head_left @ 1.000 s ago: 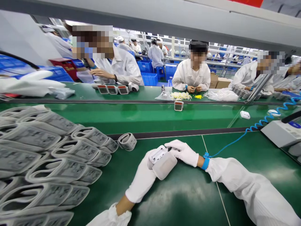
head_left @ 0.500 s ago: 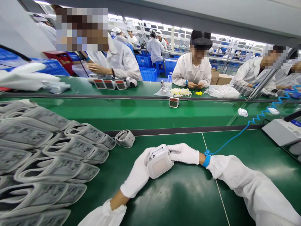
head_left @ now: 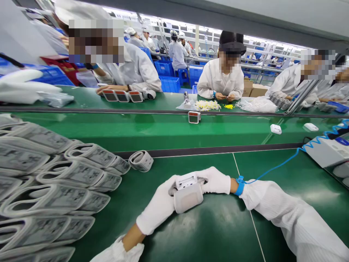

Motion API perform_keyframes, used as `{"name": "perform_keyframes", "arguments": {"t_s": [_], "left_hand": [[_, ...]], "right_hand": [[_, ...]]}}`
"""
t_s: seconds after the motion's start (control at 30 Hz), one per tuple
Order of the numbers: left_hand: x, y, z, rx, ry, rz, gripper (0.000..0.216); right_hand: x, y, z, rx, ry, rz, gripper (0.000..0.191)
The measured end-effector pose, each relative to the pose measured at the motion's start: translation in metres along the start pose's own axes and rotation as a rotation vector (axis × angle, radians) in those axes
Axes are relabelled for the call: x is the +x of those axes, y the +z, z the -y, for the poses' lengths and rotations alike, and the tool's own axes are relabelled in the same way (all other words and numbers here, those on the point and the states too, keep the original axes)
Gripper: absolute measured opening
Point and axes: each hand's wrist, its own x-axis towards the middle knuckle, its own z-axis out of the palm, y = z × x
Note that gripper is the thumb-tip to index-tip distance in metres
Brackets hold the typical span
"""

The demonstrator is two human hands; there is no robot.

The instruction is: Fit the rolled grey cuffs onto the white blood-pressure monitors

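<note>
A wrist blood pressure monitor (head_left: 188, 196) is held above the green bench, its white housing (head_left: 186, 181) uppermost and a rolled pale cuff below. My left hand (head_left: 159, 205), in a white glove, is closed around its left side. From the right, my gloved right hand (head_left: 215, 180) pinches the housing's edge between thumb and fingers; the fingertips are partly hidden. A blue wrist strap with a coiled cord is on my right wrist. One loose rolled cuff (head_left: 141, 161) lies beyond my left hand, near the bench's far edge.
Stacked grey cuffs (head_left: 68, 174) fill the left of the bench. Across it runs a green conveyor (head_left: 152, 131) with a monitor (head_left: 194, 117) and white housings (head_left: 276, 129). A grey-white machine (head_left: 327, 153) stands at right. Co-workers in white coats sit opposite, near small yellow and white parts (head_left: 207, 105).
The monitor has turned in my hands, its housing now more level and showing its slotted side. Items on the conveyor appear slightly further left. A co-worker's hand at left has lowered beside the monitors.
</note>
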Motion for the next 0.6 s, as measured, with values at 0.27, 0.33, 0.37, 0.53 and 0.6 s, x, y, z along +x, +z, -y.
{"name": "perform_keyframes", "arguments": {"t_s": [0.27,0.33,0.37,0.53,0.6], "left_hand": [[0.002,0.015,0.009,-0.106,-0.061,-0.090,0.031],[0.002,0.017,0.012,-0.118,-0.080,-0.102,0.034],[0.002,0.018,0.012,-0.120,-0.086,-0.104,0.035],[0.003,0.014,0.003,-0.114,-0.081,-0.108,0.035],[0.004,0.012,-0.003,-0.108,-0.073,-0.107,0.036]], "right_hand": [[-0.005,0.015,0.005,-0.186,-0.002,-0.115,0.032],[-0.007,0.018,0.003,-0.216,0.022,-0.132,0.029],[-0.008,0.020,0.002,-0.227,0.032,-0.144,0.027],[-0.002,0.025,-0.002,-0.212,0.057,-0.208,0.031],[0.001,0.023,-0.002,-0.211,0.060,-0.215,0.034]]}}
